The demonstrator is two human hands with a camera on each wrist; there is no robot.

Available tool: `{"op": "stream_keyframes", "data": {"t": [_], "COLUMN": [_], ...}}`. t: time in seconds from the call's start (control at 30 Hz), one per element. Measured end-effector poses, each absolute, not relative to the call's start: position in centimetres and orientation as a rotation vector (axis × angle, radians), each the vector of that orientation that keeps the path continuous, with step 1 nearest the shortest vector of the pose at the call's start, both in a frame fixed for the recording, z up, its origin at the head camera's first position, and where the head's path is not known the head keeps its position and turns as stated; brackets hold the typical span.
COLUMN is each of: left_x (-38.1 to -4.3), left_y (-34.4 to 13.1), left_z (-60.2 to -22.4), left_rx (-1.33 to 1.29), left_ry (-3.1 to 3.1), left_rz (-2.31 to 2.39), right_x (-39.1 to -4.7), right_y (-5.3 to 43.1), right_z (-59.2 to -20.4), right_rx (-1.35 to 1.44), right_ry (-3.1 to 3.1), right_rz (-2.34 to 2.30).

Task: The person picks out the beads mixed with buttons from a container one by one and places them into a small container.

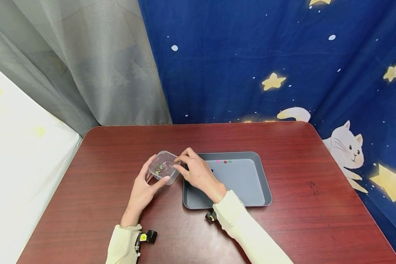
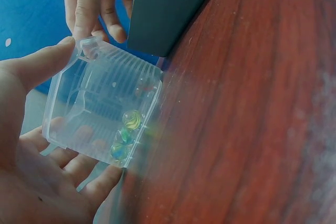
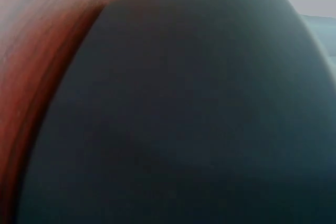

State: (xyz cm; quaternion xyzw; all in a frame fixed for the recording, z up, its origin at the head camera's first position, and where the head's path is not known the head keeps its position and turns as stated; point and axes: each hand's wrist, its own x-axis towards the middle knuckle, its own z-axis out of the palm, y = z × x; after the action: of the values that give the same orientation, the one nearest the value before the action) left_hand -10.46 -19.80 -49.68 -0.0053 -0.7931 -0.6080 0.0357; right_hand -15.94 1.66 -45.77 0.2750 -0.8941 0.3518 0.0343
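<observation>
My left hand (image 1: 143, 190) holds a clear plastic box (image 1: 171, 179) just left of the grey tray, thumb on its near side and fingers spread around the other side. Several glass marbles (image 2: 132, 119) with yellow, green and blue swirls lie together low in the box. At the box's right rim is my right hand (image 1: 199, 174), reaching over the tray with fingers bent and thumb and index finger close together. In the left wrist view its fingertips overlap the box's corner beside the left thumb; I cannot tell whether they pinch anything.
The grey tray (image 1: 242, 183) lies on the red-brown wooden table (image 1: 310, 176). Along its far side are small pink (image 1: 217, 161), red (image 1: 225, 161) and green (image 1: 230, 161) pieces. A dark blue piece (image 1: 212, 170) shows beside the right hand. The tray's dark side fills most of the right wrist view.
</observation>
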Motion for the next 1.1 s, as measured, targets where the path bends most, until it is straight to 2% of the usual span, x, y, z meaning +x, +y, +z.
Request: {"op": "stream_keyframes", "data": {"t": [0.63, 1.1], "left_x": [-10.8, -10.5], "left_y": [-19.4, -19.7], "left_z": [-49.7, -49.4], "left_rx": [-0.04, 0.005], "left_ry": [-2.438, -2.484], "left_rz": [-1.874, -1.851], "right_x": [-15.8, -15.5], "right_y": [3.5, 6.5], "right_z": [-45.5, -44.7], "right_rx": [0.842, 0.724], "right_ry": [-2.768, -2.767], "right_rz": [1.125, 1.216]}}
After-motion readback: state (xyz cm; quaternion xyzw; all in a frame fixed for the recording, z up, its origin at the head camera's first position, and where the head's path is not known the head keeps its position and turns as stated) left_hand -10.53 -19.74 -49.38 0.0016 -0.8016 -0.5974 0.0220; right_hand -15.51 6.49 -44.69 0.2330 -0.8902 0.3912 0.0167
